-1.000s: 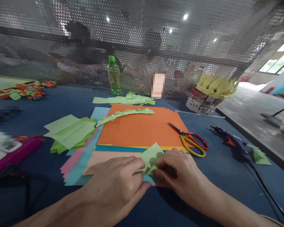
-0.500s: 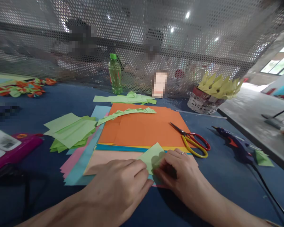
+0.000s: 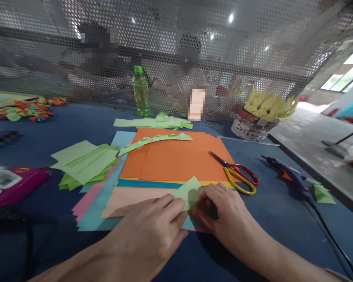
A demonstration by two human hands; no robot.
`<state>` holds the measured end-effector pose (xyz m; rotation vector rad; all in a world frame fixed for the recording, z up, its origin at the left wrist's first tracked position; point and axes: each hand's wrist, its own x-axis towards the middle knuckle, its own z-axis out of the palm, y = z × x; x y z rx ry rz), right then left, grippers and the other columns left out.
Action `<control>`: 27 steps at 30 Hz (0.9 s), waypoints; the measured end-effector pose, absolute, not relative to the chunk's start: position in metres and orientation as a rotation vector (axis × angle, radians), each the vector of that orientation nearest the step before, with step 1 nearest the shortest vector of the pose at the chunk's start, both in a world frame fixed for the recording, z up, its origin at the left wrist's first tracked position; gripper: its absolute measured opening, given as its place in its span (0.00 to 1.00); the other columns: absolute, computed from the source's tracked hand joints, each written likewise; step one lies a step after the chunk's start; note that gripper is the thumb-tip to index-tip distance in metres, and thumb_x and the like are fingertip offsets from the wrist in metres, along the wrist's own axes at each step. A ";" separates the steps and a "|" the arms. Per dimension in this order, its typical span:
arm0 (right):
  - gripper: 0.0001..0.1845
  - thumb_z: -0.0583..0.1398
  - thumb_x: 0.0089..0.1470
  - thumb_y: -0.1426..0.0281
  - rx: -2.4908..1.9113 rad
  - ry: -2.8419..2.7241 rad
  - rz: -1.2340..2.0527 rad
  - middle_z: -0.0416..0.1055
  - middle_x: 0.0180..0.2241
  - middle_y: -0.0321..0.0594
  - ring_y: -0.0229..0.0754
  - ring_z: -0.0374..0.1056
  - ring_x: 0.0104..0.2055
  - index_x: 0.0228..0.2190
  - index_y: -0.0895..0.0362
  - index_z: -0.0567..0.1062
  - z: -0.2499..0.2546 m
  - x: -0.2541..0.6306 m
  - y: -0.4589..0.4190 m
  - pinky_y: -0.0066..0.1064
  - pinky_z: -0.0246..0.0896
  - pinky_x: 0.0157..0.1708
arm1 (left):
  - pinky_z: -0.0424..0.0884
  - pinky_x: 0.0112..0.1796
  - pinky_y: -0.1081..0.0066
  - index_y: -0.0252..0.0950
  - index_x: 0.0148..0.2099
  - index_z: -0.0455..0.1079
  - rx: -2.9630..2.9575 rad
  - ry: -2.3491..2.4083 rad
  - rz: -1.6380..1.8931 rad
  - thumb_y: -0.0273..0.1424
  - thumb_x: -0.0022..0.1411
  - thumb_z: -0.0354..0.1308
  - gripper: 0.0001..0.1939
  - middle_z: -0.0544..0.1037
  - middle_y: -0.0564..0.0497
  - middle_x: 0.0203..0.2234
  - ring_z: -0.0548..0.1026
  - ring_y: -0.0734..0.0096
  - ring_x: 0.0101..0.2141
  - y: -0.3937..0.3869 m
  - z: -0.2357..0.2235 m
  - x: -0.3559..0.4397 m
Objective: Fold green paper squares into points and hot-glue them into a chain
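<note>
A small piece of light green paper (image 3: 189, 192) lies over the near side of a stack of coloured sheets. My left hand (image 3: 161, 217) grips its left side, fingers curled and pressed together. At its right edge, my right hand (image 3: 220, 205) pinches the paper between thumb and fingers; a ring shows on one finger. The paper's lower part is hidden by my hands. Under them are a pale pink sheet (image 3: 123, 199) and light blue paper (image 3: 91, 219). Orange sheets (image 3: 176, 160) lie beyond, with a folded green strip (image 3: 155, 139) across them.
Red-and-yellow-handled scissors (image 3: 238, 174) rest on the stack's right edge. Further right lies a glue gun (image 3: 288, 174) with its cord. Green paper pieces (image 3: 85, 162) and a magenta device (image 3: 26, 186) are at left. A green bottle (image 3: 141, 94) and yellow-topped paper basket (image 3: 253, 121) stand behind.
The view has shifted slightly, so the scene sits a little further left. Both hands keep hold of the green paper; its fold or position has barely altered.
</note>
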<state>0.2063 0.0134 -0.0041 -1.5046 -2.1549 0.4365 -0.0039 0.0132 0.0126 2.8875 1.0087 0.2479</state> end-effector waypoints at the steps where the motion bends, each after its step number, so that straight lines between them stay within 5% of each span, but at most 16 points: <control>1: 0.10 0.68 0.50 0.74 -1.522 -2.151 0.443 0.70 0.28 0.33 0.43 0.63 0.33 0.31 0.53 0.71 -0.004 0.207 0.013 0.33 0.51 0.33 | 0.69 0.34 0.64 0.36 0.35 0.70 2.886 1.010 0.241 0.25 0.65 0.57 0.04 0.74 0.50 0.33 0.74 0.60 0.35 0.013 0.012 -0.004; 19: 0.18 0.64 0.48 0.79 -1.580 -2.209 0.681 0.70 0.34 0.36 0.44 0.66 0.36 0.40 0.52 0.70 0.012 0.223 0.020 0.34 0.61 0.36 | 0.71 0.31 0.65 0.35 0.35 0.69 2.920 1.012 0.392 0.26 0.68 0.52 0.08 0.74 0.49 0.32 0.75 0.63 0.31 0.009 0.007 -0.005; 22: 0.16 0.64 0.49 0.78 -1.563 -2.231 0.656 0.71 0.34 0.36 0.44 0.66 0.36 0.39 0.52 0.70 0.009 0.224 0.020 0.33 0.61 0.36 | 0.74 0.35 0.62 0.32 0.42 0.70 3.033 0.842 0.552 0.25 0.72 0.45 0.12 0.75 0.44 0.37 0.75 0.59 0.36 0.008 0.002 -0.004; 27: 0.22 0.62 0.49 0.82 -1.400 -2.315 0.706 0.73 0.39 0.35 0.42 0.69 0.41 0.44 0.51 0.70 0.014 0.237 0.026 0.32 0.64 0.40 | 0.76 0.43 0.61 0.33 0.47 0.70 2.915 0.842 0.504 0.24 0.71 0.46 0.12 0.76 0.43 0.42 0.75 0.58 0.42 0.009 -0.001 -0.003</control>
